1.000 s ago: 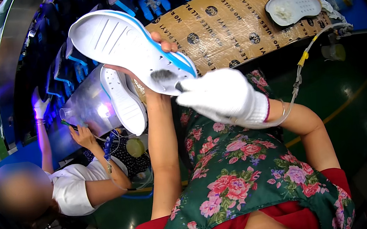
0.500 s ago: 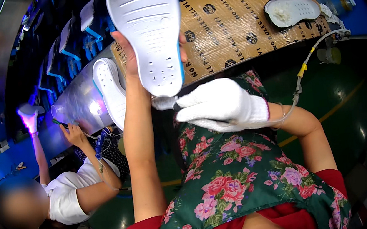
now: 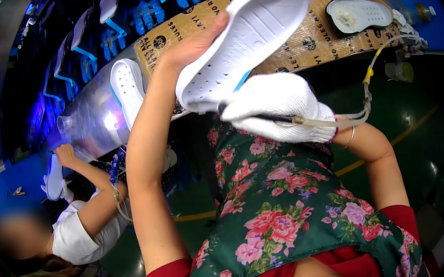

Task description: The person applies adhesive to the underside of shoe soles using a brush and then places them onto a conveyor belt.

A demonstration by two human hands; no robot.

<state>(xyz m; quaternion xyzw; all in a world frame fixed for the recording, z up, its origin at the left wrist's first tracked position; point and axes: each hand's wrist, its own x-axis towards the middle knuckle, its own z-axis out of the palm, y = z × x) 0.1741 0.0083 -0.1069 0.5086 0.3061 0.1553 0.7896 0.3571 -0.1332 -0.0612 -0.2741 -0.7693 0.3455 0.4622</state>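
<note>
My bare left hand [image 3: 194,45] grips a white shoe sole [image 3: 246,38] by its side edge, tilted with its hollow, ridged and perforated inner face toward me. In a white knitted glove, my right hand [image 3: 279,106] is closed around a slim dark-handled tool [image 3: 272,117]. A clear tube [image 3: 361,117] runs from the tool's back end over my right wrist. The tool's tip is at the lower, holed end of the sole, partly hidden and blurred; I cannot tell its exact form.
Printed brown cardboard [image 3: 293,60] covers the bench, bearing a sole with whitish clumps [image 3: 360,13] at right. Another white sole [image 3: 128,89] and a clear cup [image 3: 65,123] stand left. Blue racks [image 3: 147,17] line the back. A co-worker's hand [image 3: 66,155] holds a sole at far left.
The sole has swung from upright to slanting up and right, and its lower end now meets the tool. My right hand has turned slightly. The co-worker's arms have lowered with their sole.
</note>
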